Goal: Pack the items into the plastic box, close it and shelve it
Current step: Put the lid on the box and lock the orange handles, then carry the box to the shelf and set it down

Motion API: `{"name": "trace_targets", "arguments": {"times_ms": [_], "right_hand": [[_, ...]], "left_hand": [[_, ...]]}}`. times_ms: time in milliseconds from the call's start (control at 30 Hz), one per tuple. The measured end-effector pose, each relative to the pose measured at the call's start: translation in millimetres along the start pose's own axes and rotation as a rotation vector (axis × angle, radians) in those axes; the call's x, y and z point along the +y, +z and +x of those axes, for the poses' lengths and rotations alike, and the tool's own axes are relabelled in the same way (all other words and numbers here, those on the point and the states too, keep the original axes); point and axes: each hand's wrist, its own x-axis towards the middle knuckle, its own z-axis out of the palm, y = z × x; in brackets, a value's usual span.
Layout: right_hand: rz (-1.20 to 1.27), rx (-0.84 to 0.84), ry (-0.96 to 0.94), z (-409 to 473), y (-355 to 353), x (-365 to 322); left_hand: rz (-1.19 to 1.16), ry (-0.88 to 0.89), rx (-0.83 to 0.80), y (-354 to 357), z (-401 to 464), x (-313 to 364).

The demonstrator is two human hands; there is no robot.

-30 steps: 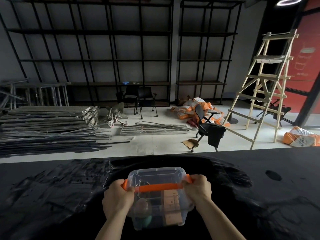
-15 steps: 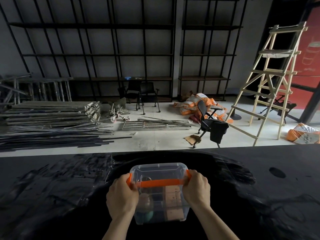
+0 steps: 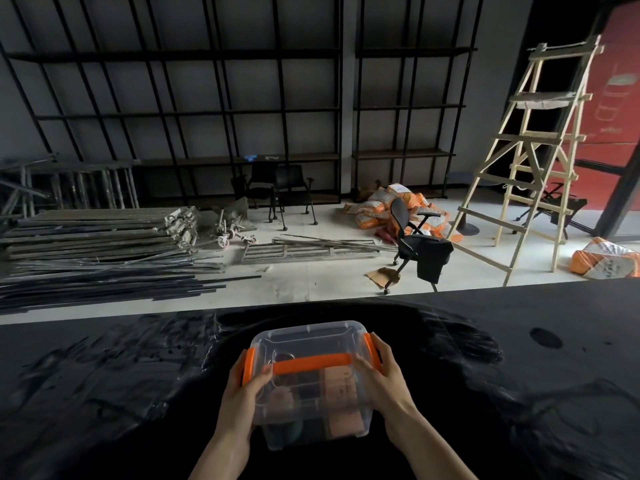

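Note:
A clear plastic box (image 3: 311, 344) with its lid on, an orange handle (image 3: 311, 362) across the top and orange side latches sits on the black-covered table (image 3: 104, 393). Brown cartons and a roundish item show through its walls. My left hand (image 3: 242, 396) grips the box's left side below the orange latch. My right hand (image 3: 381, 379) holds the right side, fingers over the lid's edge by the other latch.
Beyond the table's far edge lies a light floor with stacked metal bars (image 3: 97, 244), black chairs (image 3: 422, 251), orange sacks (image 3: 381, 206) and a wooden ladder (image 3: 533, 161). Tall black shelving (image 3: 242, 109) lines the back wall.
My hands have slid from the handle's ends down to the box's sides, uncovering both orange latches. The view has tilted a little, with the box now nearer the table's far edge.

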Motion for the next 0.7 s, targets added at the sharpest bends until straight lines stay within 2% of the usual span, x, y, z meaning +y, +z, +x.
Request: {"name": "trace_targets", "arguments": {"times_ms": [167,333,500,700], "right_hand": [[-0.011,0.042,-0.064,0,-28,-17],[0.002,0.143,-0.11,-7,-82,-32],[-0.008,0.362,-0.155,-36,-154,-36],[-0.035,0.7,-0.152,-118,-235,-23]], "left_hand": [[0.026,0.071,-0.026,31,-6,16],[0.067,0.114,-0.13,90,-7,27],[0.137,0.147,-0.312,162,-24,23],[0.222,0.102,-0.662,248,-71,1]]}}
